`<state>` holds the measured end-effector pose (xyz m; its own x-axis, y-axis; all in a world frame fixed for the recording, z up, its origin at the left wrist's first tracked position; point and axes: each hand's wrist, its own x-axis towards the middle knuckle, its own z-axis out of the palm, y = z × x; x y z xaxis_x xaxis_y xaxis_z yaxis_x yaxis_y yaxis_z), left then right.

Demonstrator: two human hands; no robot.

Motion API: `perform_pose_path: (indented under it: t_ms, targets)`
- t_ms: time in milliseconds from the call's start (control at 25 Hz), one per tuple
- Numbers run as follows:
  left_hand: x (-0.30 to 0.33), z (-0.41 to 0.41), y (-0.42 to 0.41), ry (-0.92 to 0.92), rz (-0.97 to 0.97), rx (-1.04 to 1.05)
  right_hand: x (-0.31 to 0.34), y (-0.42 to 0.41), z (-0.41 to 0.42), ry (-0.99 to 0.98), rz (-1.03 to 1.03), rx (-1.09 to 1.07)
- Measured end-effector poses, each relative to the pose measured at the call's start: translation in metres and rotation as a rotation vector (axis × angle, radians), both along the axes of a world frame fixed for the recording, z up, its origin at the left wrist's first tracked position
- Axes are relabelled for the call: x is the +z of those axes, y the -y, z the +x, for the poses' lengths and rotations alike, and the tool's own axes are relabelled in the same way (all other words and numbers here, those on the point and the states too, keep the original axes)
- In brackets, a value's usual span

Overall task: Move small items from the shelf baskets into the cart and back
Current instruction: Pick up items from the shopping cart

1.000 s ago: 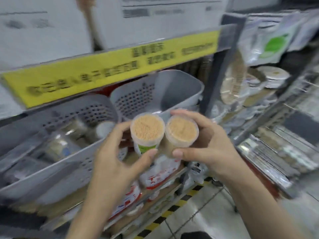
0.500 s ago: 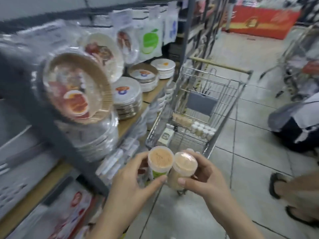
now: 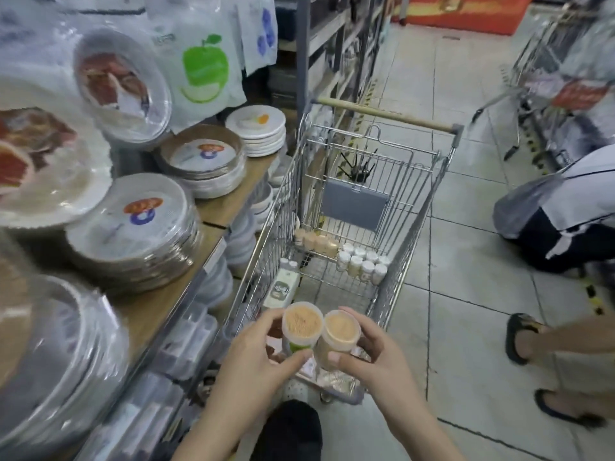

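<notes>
Toothpick jars, two of them, sit side by side and touching at the near end of the cart (image 3: 336,194), held just above its near rim. From the head view, the left hand (image 3: 256,357) curls thumb and fingers round the jar with the green label (image 3: 302,322), its open top showing packed wooden sticks. The right hand (image 3: 376,354) grasps the second jar (image 3: 341,331) in the same way, thumb across the front and fingers behind. Both jars stand roughly upright, tops toward the camera.

Inside the cart, well beyond the hands, lie a cluster of small white-capped bottles (image 3: 362,262) toward its right side, a row of tan-coloured containers (image 3: 316,241) just left of and behind them, and a white box with a green label (image 3: 283,289) along the left wall. A grey flap (image 3: 354,204) hangs at the cart's far end, below the wooden handle bar (image 3: 386,114).

Left of the cart runs a wooden shelf (image 3: 229,207) bearing stacks of wrapped disposable plates (image 3: 139,227), with a bag printed with a green apple (image 3: 204,66) hanging above. Right of the cart, on the tiled floor, a crouched person (image 3: 565,217) is partly in view, and nearer the camera are two feet in sandals (image 3: 532,367). A second cart (image 3: 562,71) stands blurred at the far right.
</notes>
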<state>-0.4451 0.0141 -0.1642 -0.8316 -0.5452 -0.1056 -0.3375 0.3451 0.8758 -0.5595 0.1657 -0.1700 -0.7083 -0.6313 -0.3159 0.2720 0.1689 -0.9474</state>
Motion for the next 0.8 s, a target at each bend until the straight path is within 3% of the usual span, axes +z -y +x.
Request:
perform_pose_path:
  t_ms: [440,800]
  targets:
    - [-0.125,-0.208,0.150,0.174,0.136,0.004,-0.124,0.161,-0.186,0.071,0.173,-0.108]
    - [-0.276,-0.344,0.225,0.274,0.158,0.187,-0.303,0.263,-0.314,0.040,0.314,-0.070]
